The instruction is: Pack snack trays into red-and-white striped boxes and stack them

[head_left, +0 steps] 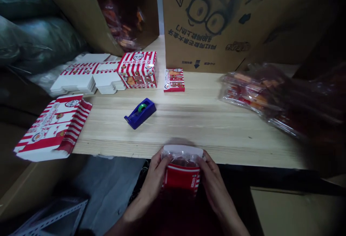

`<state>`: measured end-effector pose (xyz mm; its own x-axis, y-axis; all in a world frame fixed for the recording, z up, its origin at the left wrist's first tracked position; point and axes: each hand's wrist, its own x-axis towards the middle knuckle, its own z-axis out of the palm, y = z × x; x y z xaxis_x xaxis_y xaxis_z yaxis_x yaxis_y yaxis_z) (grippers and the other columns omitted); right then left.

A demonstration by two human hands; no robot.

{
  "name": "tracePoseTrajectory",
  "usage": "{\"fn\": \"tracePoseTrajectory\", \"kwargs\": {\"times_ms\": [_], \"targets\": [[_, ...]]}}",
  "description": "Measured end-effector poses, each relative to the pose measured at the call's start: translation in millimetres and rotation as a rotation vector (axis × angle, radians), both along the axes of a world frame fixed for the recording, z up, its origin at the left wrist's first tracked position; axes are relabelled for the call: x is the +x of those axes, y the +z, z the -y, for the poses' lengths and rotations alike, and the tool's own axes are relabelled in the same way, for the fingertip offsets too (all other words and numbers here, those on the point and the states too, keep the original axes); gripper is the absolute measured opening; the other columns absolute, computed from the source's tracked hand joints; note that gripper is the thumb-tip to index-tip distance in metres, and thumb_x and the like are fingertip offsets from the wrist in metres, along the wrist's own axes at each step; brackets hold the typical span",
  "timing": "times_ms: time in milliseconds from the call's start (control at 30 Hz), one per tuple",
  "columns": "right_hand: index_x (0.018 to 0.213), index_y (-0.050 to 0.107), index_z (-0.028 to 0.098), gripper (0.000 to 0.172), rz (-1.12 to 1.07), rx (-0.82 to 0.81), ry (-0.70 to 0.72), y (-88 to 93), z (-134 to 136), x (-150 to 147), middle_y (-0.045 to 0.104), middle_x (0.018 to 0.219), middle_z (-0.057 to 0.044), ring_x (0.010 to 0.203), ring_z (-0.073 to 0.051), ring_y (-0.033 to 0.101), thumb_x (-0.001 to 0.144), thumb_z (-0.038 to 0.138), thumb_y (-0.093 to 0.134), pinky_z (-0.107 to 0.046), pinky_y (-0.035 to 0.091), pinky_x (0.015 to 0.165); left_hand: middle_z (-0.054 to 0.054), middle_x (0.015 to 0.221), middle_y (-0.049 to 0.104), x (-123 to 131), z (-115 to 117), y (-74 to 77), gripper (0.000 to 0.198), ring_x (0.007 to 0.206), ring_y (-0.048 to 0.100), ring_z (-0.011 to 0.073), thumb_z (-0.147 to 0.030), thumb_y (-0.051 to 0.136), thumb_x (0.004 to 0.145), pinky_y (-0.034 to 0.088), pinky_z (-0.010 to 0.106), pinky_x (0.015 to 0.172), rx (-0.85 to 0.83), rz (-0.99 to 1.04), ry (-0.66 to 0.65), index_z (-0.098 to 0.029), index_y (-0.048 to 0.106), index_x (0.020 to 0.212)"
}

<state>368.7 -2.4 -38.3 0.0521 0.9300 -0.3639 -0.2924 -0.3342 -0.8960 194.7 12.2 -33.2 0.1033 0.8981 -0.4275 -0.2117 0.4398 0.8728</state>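
Both my hands hold one red-and-white striped carton just below the near edge of the wooden table. My left hand grips its left side and my right hand grips its right side, fingers closed round it. The carton's top is open, with its white flap standing up. A clear plastic packet of dark reddish snacks sits in the opening.
A blue tape dispenser lies on the table ahead. Stacks of flat cartons, an assembled striped box and a small box stand behind it. Bagged snacks lie at right. Big cardboard boxes close the back.
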Motion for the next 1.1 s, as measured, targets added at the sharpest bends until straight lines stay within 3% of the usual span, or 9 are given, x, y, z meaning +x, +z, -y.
{"fn": "tracePoseTrajectory", "kwargs": {"times_ms": [67, 133, 267, 367, 533, 700, 800, 967, 1100], "targets": [[0.129, 0.067, 0.026, 0.048, -0.182, -0.085, -0.017, 3.4, -2, -4, 0.079, 0.116, -0.007, 0.11, -0.029, 0.073, 0.088, 0.05, 0.073, -0.047, 0.058, 0.096, 0.002, 0.083, 0.072, 1, 0, -6.4, 0.021, 0.081, 0.065, 0.0224, -0.038, 0.067, 0.091, 0.052, 0.033, 0.083, -0.015, 0.003, -0.01, -0.02, 0.072, 0.099], [0.121, 0.071, 0.025, 0.048, -0.291, -0.118, -0.052, 3.5, -6, -7, 0.08, 0.11, -0.007, 0.108, -0.03, 0.074, 0.08, 0.047, 0.081, -0.047, 0.058, 0.096, 0.002, 0.084, 0.073, -2, 0, -10.6, 0.02, 0.082, 0.064, 0.0221, -0.037, 0.066, 0.091, 0.051, 0.031, 0.078, -0.025, 0.006, -0.013, -0.019, 0.073, 0.098], [0.12, 0.071, 0.026, 0.046, -0.351, -0.112, -0.068, -3.0, -10, -9, 0.081, 0.106, -0.005, 0.107, -0.03, 0.074, 0.079, 0.044, 0.083, -0.047, 0.058, 0.095, 0.006, 0.11, 0.076, -17, 1, -7.8, 0.041, 0.109, 0.066, 0.0285, -0.049, 0.067, 0.094, 0.05, 0.038, 0.096, -0.09, 0.149, -0.091, -0.023, 0.069, 0.125], [0.126, 0.069, 0.028, 0.048, -0.342, -0.137, -0.054, -7.4, -9, -9, 0.081, 0.111, -0.004, 0.112, -0.029, 0.073, 0.082, 0.042, 0.082, -0.046, 0.056, 0.098, 0.009, 0.12, 0.075, -26, 1, -2.1, 0.047, 0.118, 0.066, 0.0291, -0.055, 0.063, 0.095, 0.048, 0.04, 0.103, -0.152, 0.344, -0.067, -0.021, 0.069, 0.128], [0.125, 0.069, 0.032, 0.045, -0.35, -0.162, -0.052, -14.1, -8, -5, 0.079, 0.12, -0.001, 0.12, -0.027, 0.069, 0.083, 0.042, 0.081, -0.044, 0.051, 0.108, 0.009, 0.093, 0.078, -24, -9, 0.6, 0.028, 0.081, 0.072, 0.0213, -0.022, 0.085, 0.075, 0.053, 0.03, 0.079, -0.305, 0.355, 0.085, -0.013, 0.073, 0.099], [0.111, 0.077, 0.028, 0.038, -0.468, -0.17, -0.004, -24.7, -13, 8, 0.079, 0.118, -0.003, 0.126, -0.03, 0.065, 0.086, 0.056, 0.072, -0.047, 0.05, 0.111, -0.004, 0.064, 0.067, -22, -22, -2.5, 0.028, 0.055, 0.064, 0.0131, -0.006, 0.082, 0.059, 0.048, 0.023, 0.057, -0.427, 0.312, 0.226, -0.017, 0.064, 0.077], [0.109, 0.079, 0.028, 0.031, -0.491, -0.143, 0.069, -26.6, -15, 14, 0.079, 0.119, -0.003, 0.125, -0.029, 0.066, 0.085, 0.047, 0.077, -0.046, 0.049, 0.111, -0.002, 0.065, 0.068, -22, -24, -6.6, 0.026, 0.056, 0.064, 0.0134, -0.008, 0.084, 0.059, 0.05, 0.023, 0.057, -0.391, 0.317, 0.177, -0.016, 0.066, 0.075], [0.113, 0.078, 0.028, 0.035, -0.432, -0.168, 0.07, -20.3, -18, 18, 0.081, 0.112, -0.003, 0.112, -0.025, 0.072, 0.079, 0.032, 0.085, -0.042, 0.051, 0.107, 0.009, 0.097, 0.08, -20, -20, -9.6, 0.026, 0.081, 0.073, 0.0184, -0.028, 0.084, 0.081, 0.056, 0.028, 0.078, -0.267, 0.42, 0.0, -0.015, 0.077, 0.102], [0.102, 0.083, 0.027, 0.032, -0.358, -0.162, 0.085, -20.5, -19, 20, 0.083, 0.099, -0.004, 0.105, -0.027, 0.074, 0.071, 0.031, 0.09, -0.041, 0.053, 0.101, 0.011, 0.101, 0.081, -23, -20, -5.7, 0.031, 0.086, 0.075, 0.0205, -0.017, 0.076, 0.081, 0.056, 0.028, 0.082, -0.216, 0.382, -0.121, -0.016, 0.08, 0.111]]}}
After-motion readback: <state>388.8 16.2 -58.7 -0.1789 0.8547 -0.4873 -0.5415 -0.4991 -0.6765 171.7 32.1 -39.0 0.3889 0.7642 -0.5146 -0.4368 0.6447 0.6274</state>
